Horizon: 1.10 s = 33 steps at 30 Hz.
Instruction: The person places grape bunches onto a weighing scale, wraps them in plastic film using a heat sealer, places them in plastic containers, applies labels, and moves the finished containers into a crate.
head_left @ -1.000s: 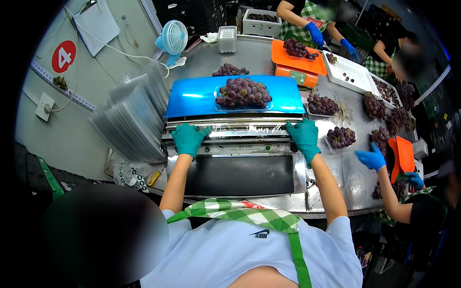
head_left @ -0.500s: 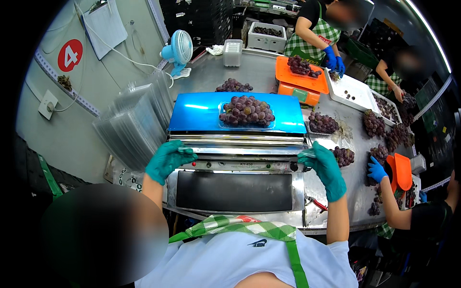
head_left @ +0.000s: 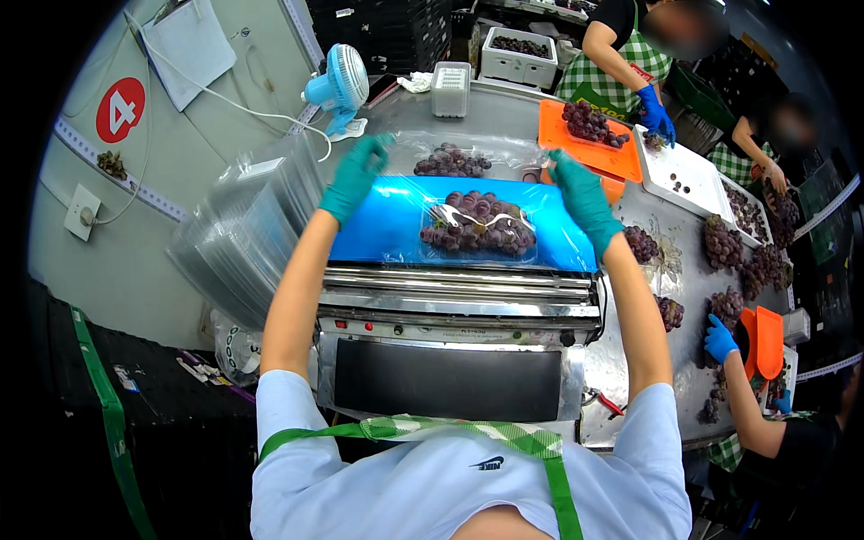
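Now the film point(head_left: 468, 148) is up, a clear sheet stretched wide between both gloved hands over the far edge of the blue plate point(head_left: 378, 229). Left hand point(head_left: 357, 173) pinches the sheet's left corner, fingers closed on it; right hand point(head_left: 580, 187) grips the right corner the same way. Under the sheet sits the tray point(head_left: 477, 225), a shallow clear one heaped with dark purple grapes, a white glare streaking across its top, lying right of centre on the plate. Bare blue shows to the tray's left, only a narrow strip to its right. Near edge of the plate meets the wrapper's point(head_left: 450, 315) steel rollers and bar, the black front panel below that. Beyond the film, a second bunch point(head_left: 452, 163) lies on the steel table point(head_left: 504, 108), close to the plate's far edge. Left side is tight: a tall stack of clear trays point(head_left: 243, 234) leans just beside the machine, and a small blue fan point(head_left: 339, 85) stands behind it. Right side is busy too, an orange board point(head_left: 594, 144) with grapes near the right hand, loose bunches point(head_left: 729, 243) along the table, and other people's blue-gloved hands point(head_left: 720, 340) working at the rim.
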{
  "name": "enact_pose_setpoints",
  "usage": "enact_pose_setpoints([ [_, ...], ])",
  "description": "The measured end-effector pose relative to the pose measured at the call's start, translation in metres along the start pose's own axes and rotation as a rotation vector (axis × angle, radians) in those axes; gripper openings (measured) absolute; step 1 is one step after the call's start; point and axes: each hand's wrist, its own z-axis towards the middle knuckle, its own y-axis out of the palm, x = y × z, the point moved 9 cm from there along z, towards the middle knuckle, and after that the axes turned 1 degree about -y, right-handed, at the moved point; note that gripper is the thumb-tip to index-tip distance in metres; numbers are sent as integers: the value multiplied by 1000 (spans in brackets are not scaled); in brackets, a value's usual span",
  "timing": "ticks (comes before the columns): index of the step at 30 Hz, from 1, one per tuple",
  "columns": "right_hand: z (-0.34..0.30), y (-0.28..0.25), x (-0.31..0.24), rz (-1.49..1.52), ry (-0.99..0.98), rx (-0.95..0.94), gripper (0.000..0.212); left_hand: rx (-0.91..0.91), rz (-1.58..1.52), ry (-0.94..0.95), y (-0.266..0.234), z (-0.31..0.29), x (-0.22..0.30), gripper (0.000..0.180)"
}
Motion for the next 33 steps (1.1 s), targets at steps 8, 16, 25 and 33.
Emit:
enact_pose_setpoints([
  [8,-73,64,13,-404,185,-302,13,-328,542,53,92,-69,-15,28],
  [16,-93,82,59,302,671,-343,25,-462,-180,-450,113,-82,-73,21],
  [25,-75,72,31,419,744,-423,47,-421,-781,-918,117,-80,-30,18],
  [33,-107,65,17,518,949,-315,61,-382,-744,-886,117,-105,-34,28],
])
